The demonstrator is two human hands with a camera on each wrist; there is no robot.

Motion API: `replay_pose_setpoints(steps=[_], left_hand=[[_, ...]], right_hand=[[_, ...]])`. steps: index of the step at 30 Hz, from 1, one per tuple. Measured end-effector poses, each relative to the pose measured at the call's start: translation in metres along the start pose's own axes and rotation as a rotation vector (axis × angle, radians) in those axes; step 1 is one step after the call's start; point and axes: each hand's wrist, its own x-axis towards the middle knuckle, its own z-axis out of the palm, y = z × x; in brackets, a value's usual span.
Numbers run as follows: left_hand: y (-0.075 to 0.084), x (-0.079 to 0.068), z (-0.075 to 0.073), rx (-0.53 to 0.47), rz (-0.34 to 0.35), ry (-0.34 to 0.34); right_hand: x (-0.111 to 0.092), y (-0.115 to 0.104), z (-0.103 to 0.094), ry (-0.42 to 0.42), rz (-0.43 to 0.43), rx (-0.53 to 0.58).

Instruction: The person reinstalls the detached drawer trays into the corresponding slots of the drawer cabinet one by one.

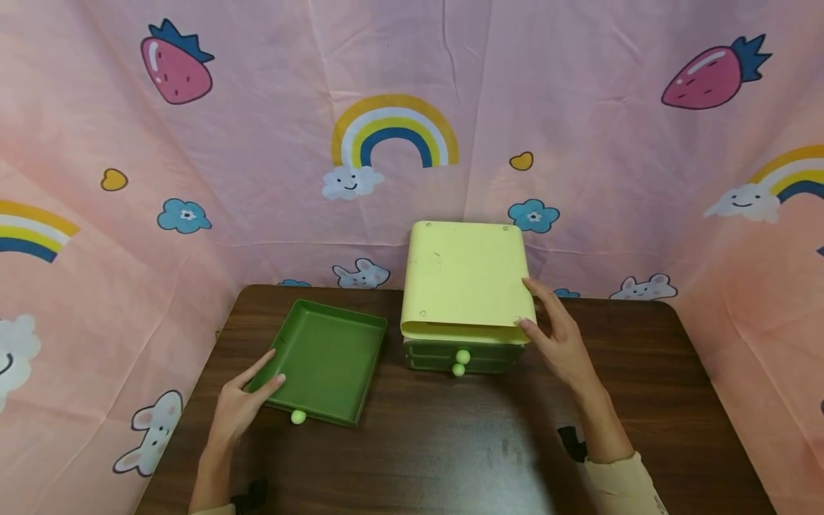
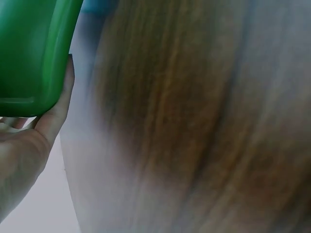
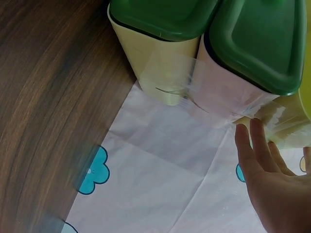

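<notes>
My left hand (image 1: 237, 404) pinches the left front corner of a green drawer (image 1: 331, 357), thumb over the edge. A pale green round knob (image 1: 298, 417) is on its front. In the left wrist view the drawer (image 2: 60, 53) has its rounded corner against the hand (image 2: 29, 145). To the right stands a small drawer cabinet with a pale yellow top unit (image 1: 470, 275), its front slot open. Below it are green drawer fronts (image 1: 428, 355). My right hand (image 1: 563, 343) touches the top unit's right side with extended fingers, its thumb at the front corner.
The dark wooden table (image 1: 412, 443) carries both pieces. A patterned pink cloth (image 1: 270, 143) hangs behind and along the sides. Clear tape (image 3: 194, 77) lies across the sides of the cabinet's stacked units in the right wrist view.
</notes>
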Motion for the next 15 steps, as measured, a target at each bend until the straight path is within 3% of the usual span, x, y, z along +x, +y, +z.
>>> replay_pose_setpoints(steps=[9, 15], left_hand=[[0.002, -0.007, 0.004, -0.044, 0.022, 0.057], [0.01, -0.016, -0.001, -0.002, 0.008, 0.098]], right_hand=[[-0.001, 0.001, -0.001, -0.001, 0.009, 0.005], [0.001, 0.002, -0.001, -0.008, 0.007, 0.005]])
